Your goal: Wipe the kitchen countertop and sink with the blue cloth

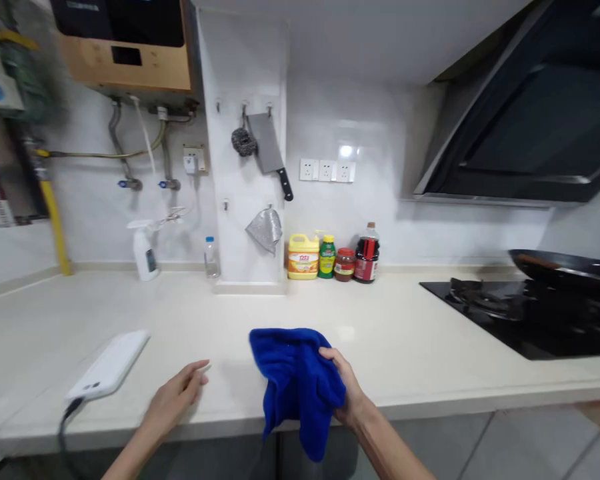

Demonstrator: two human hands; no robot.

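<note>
A blue cloth (300, 380) hangs in loose folds over the front edge of the pale countertop (390, 333). Its right side is gripped by my right hand (347, 387), thumb on top, with the other fingers mostly hidden behind the fabric. To the left, my left hand (177, 393) hovers near the counter's front edge. It holds nothing, and its fingers are loosely bent and partly apart. A white power bank or similar flat device (111, 365) with a black cable lies left of that hand.
Along the wall stand a white spray bottle (144, 252), a clear bottle (211, 259), a yellow detergent jug (303, 259), a green bottle (327, 259), a red-lidded jar (345, 265) and a dark sauce bottle (367, 257). A cleaver (267, 147) hangs above. At right is a gas stove (510, 333) with a wok (565, 267).
</note>
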